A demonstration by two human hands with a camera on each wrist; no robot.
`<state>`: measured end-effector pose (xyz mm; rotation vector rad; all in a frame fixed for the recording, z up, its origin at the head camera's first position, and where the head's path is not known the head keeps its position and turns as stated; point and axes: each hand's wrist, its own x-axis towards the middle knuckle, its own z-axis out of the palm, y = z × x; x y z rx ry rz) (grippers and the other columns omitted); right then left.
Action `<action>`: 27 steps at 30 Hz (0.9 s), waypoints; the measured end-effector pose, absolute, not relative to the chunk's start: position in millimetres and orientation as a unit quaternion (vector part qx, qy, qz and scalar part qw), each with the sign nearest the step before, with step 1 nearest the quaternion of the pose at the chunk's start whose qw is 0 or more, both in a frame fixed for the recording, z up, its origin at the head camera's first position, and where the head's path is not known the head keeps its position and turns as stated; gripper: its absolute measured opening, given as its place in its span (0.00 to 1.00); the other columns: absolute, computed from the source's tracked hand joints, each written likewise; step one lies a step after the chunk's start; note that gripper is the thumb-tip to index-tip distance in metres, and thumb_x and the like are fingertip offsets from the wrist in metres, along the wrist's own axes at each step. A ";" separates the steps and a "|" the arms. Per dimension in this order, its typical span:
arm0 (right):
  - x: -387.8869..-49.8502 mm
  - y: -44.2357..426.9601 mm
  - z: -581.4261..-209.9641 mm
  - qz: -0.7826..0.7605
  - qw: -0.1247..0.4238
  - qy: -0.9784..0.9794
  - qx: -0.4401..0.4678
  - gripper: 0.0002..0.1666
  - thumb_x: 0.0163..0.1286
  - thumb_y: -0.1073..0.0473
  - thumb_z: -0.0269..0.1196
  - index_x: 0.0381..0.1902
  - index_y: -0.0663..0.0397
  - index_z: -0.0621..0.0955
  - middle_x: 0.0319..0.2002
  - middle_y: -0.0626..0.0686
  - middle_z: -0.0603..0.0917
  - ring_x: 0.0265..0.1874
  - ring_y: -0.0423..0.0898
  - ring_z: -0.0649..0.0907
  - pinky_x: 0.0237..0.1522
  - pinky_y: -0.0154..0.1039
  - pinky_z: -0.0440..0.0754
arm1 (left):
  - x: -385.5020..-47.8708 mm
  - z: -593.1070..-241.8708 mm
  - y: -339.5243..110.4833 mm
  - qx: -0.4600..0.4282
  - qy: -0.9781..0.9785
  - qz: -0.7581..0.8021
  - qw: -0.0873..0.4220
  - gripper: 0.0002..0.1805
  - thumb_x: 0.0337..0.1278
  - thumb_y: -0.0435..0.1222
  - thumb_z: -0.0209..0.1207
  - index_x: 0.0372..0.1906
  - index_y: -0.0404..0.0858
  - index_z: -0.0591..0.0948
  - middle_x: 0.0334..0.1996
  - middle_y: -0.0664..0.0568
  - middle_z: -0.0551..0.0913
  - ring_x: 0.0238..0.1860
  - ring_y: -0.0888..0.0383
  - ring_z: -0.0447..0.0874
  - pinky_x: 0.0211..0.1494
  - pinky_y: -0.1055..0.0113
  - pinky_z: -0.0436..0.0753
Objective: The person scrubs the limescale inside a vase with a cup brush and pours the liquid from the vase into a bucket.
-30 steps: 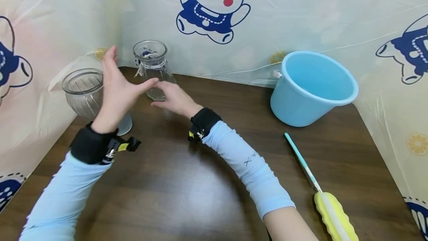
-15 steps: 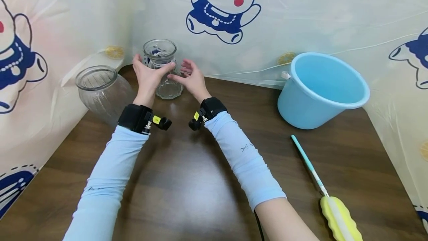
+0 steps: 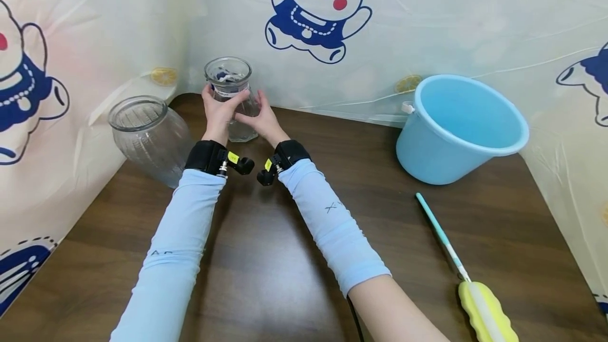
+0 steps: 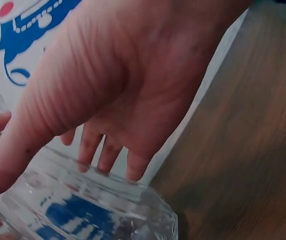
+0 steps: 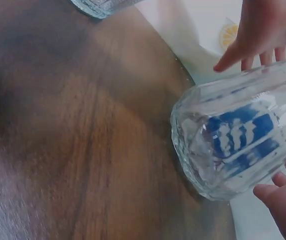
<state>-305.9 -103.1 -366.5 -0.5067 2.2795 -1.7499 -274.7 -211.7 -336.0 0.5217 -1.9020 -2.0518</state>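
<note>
A clear, faceted glass vase [image 3: 243, 132] with a wide rim stands upright at the back left of the table. My left hand [image 3: 219, 116] holds its left side, thumb across the front and fingers round the far side. My right hand [image 3: 265, 121] holds the right side, its thumb near the left thumb. In the left wrist view, the fingertips of the left hand [image 4: 123, 80] touch the vase [image 4: 138, 215]. The right wrist view shows the vase's [image 5: 238, 135] thick base close to the table, with fingers of the right hand [image 5: 285, 205] along its side.
A rounder glass vessel [image 3: 152, 139] stands at the left, its lower part behind my left forearm. A light blue bucket [image 3: 442, 157] is at the back right. A sponge brush [image 3: 484, 310] with a yellow head lies at the front right. Printed sheeting [image 3: 427, 20] walls the table [image 3: 285, 278].
My left hand has moved right, away from the rounder glass, to the vase. The right hand has come in to the vase's right side. Both hands have closed round it.
</note>
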 end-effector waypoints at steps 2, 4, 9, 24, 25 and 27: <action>-304.8 -101.9 -366.3 -0.590 0.110 0.780 -0.177 0.54 0.59 0.52 0.64 0.71 0.53 0.44 0.70 0.53 0.53 0.67 0.43 0.56 0.63 0.33 0.58 | -278.1 -338.3 -211.6 0.170 -0.661 -0.716 0.148 0.53 0.41 0.38 0.69 0.70 0.47 0.46 0.69 0.54 0.50 0.66 0.61 0.50 0.67 0.65 0.55; -303.8 -100.9 -366.0 -0.582 0.106 0.786 -0.181 0.53 0.58 0.51 0.64 0.71 0.53 0.45 0.70 0.53 0.53 0.67 0.42 0.56 0.63 0.33 0.58 | -280.4 -340.0 -212.1 0.162 -0.661 -0.717 0.149 0.51 0.41 0.37 0.68 0.69 0.47 0.49 0.67 0.53 0.54 0.65 0.60 0.53 0.66 0.65 0.56; -301.7 -98.6 -365.7 -0.555 0.097 0.804 -0.190 0.53 0.57 0.50 0.65 0.71 0.51 0.48 0.69 0.52 0.56 0.66 0.42 0.59 0.62 0.32 0.60 | -281.1 -341.6 -213.6 0.166 -0.678 -0.701 0.147 0.47 0.41 0.36 0.68 0.68 0.47 0.54 0.65 0.52 0.59 0.63 0.60 0.57 0.65 0.64 0.60; -291.6 -90.7 -373.5 -0.490 0.028 0.845 -0.212 0.53 0.50 0.48 0.70 0.67 0.54 0.54 0.63 0.57 0.58 0.60 0.46 0.62 0.59 0.31 0.63 | -260.0 -341.9 -207.3 0.102 -0.709 -0.683 0.141 0.40 0.42 0.34 0.67 0.64 0.41 0.62 0.61 0.48 0.64 0.60 0.58 0.61 0.63 0.63 0.61; -290.5 -88.4 -374.2 -0.495 0.030 0.842 -0.213 0.54 0.50 0.49 0.71 0.67 0.55 0.54 0.63 0.57 0.58 0.61 0.45 0.62 0.59 0.31 0.63 | -258.0 -341.6 -206.1 0.096 -0.710 -0.684 0.137 0.40 0.42 0.33 0.67 0.64 0.41 0.62 0.62 0.48 0.64 0.60 0.57 0.61 0.63 0.63 0.60; -288.3 -82.6 -373.9 -0.504 0.034 0.833 -0.225 0.54 0.50 0.50 0.71 0.66 0.56 0.52 0.63 0.57 0.59 0.62 0.45 0.62 0.60 0.32 0.62 | -253.4 -340.3 -202.7 0.080 -0.709 -0.689 0.127 0.39 0.42 0.32 0.67 0.64 0.41 0.62 0.62 0.47 0.64 0.60 0.57 0.60 0.64 0.62 0.60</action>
